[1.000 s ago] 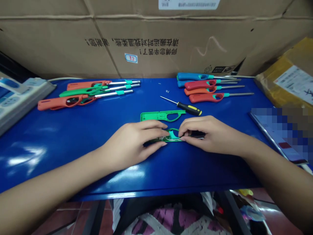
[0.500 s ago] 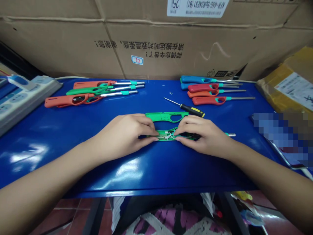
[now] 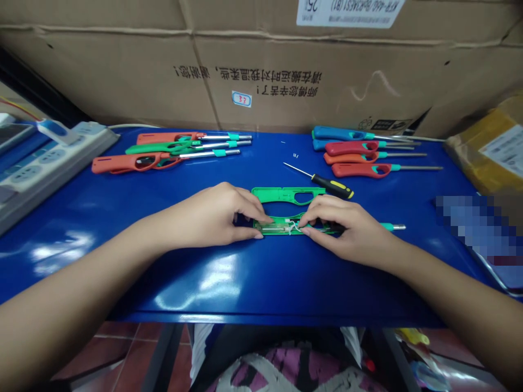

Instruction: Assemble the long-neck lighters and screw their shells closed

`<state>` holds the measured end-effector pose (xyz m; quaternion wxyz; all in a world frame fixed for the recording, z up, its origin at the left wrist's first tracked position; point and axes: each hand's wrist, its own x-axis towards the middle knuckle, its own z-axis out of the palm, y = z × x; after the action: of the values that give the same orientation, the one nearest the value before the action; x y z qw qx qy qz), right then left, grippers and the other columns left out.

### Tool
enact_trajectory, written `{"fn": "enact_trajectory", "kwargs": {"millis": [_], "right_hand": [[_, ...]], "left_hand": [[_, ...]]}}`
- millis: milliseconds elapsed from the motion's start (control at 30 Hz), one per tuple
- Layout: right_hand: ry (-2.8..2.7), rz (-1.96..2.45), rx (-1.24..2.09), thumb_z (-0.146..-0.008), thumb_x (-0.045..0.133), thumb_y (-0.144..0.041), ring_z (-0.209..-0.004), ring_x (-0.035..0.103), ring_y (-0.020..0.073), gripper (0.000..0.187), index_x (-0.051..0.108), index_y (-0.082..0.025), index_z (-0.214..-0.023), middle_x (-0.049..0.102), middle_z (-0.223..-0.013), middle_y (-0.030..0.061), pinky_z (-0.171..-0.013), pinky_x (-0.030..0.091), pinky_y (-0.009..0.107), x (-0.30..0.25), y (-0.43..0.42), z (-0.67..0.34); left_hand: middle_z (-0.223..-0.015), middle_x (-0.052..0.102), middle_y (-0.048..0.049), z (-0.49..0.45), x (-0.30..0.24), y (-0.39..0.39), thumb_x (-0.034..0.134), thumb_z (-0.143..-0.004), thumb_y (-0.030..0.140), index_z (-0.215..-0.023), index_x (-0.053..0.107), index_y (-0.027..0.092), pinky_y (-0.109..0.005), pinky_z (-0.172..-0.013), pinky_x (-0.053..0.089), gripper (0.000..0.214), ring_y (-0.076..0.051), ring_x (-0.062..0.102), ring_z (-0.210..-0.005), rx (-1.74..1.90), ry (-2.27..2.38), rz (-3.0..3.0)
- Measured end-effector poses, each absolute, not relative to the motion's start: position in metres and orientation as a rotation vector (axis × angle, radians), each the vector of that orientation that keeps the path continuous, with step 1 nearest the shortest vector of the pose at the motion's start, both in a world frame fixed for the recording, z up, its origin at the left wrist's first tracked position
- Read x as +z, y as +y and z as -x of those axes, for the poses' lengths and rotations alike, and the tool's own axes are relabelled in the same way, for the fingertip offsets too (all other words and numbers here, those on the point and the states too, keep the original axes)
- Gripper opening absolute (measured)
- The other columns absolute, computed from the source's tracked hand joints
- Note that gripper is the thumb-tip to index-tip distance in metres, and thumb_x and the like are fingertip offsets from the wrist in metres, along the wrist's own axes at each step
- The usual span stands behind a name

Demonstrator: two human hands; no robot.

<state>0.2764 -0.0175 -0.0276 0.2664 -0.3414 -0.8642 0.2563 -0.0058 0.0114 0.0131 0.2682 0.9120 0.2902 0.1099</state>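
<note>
On the glossy blue table (image 3: 183,302), apparently arranging inner parts. With the left hand (image 3: 223,212), gripping the left end of an open green plastic lighter handle (image 3: 281,221), centre frame; with the right hand (image 3: 347,220), touching near a thin white wire (image 3: 293,224), fingers nearly together, hard to tell whether pinching. Likely calling for light, steady handling. At upper right, blue, red and orange plastic lighters (image 3: 349,170); crowding the hands, a flat green shell half (image 3: 267,194) and black-and-yellow screwdriver (image 3: 333,186).

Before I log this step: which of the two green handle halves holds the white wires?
The near half, with the left hand and right hand at it. White wires show in it; the far half, lying beyond it, shows none.
</note>
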Motion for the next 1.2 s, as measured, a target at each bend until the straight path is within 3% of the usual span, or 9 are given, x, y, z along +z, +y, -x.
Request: {"fn": "enact_trajectory", "kwargs": {"millis": [200,467,700,867,1100,1200], "right_hand": [[-2.377,0.943,0.617,-0.096,0.061,-0.021,-0.085,0.062,0.0165,0.019,0.069,-0.022,-0.114,0.065,-0.091,0.0040,-0.074,0.051,0.030,-0.026,-0.019,-0.276],[-2.390,0.891,0.626,-0.098,0.058,-0.019,-0.087,0.062,0.0169,0.030,0.072,-0.026,-0.124,0.064,-0.095,0.0049,-0.080,0.052,0.032,-0.028,-0.019,-0.276],[-2.479,0.816,0.434,-0.100,0.056,-0.018,-0.080,0.055,0.0157,0.027,0.075,-0.028,-0.118,0.059,-0.092,0.0043,-0.067,0.046,0.029,-0.032,-0.019,-0.281],[-2.690,0.739,0.084,-0.102,0.050,-0.021,-0.080,0.053,0.0197,0.034,0.067,-0.020,-0.131,0.062,-0.094,0.0085,-0.068,0.045,0.033,-0.032,-0.023,-0.283],[-2.687,0.756,0.149,-0.103,0.047,-0.023,-0.081,0.053,0.0194,0.038,0.061,-0.025,-0.138,0.059,-0.092,0.0067,-0.070,0.047,0.033,-0.031,-0.024,-0.282],[-2.670,0.746,0.170,-0.103,0.047,-0.022,-0.082,0.052,0.0190,0.039,0.060,-0.025,-0.139,0.057,-0.093,0.0064,-0.070,0.047,0.032,-0.032,-0.024,-0.282]], "left_hand": [[-0.093,0.080,0.0002,0.007,0.009,0.016,0.081,-0.080,0.021,-0.104,0.082,0.024,-0.021,-0.064,0.055,0.024,-0.012,0.070,-0.071,0.325,0.844,-2.204],[-0.092,0.075,-0.0046,-0.010,0.003,-0.006,0.074,-0.089,0.023,-0.103,0.081,0.022,-0.030,-0.079,0.055,0.016,-0.018,0.068,-0.087,0.460,0.952,-2.440],[-0.071,0.065,0.0022,-0.012,-0.008,-0.003,0.079,-0.085,0.024,-0.098,0.083,0.025,-0.023,-0.054,0.043,0.014,-0.011,0.058,-0.064,0.529,1.030,-2.140],[-0.070,0.061,0.0024,-0.013,-0.010,-0.005,0.078,-0.086,0.023,-0.098,0.083,0.025,-0.023,-0.058,0.045,0.013,-0.011,0.058,-0.066,0.584,1.014,-2.153],[-0.084,0.067,-0.0044,-0.016,-0.008,-0.022,0.065,-0.096,0.024,-0.105,0.081,0.019,-0.032,-0.073,0.052,0.018,-0.019,0.064,-0.083,0.509,1.043,-2.579],[-0.085,0.066,-0.0052,-0.017,-0.007,-0.024,0.063,-0.097,0.020,-0.109,0.079,0.015,-0.031,-0.071,0.052,0.021,-0.018,0.065,-0.080,0.497,1.040,-2.631]]}}
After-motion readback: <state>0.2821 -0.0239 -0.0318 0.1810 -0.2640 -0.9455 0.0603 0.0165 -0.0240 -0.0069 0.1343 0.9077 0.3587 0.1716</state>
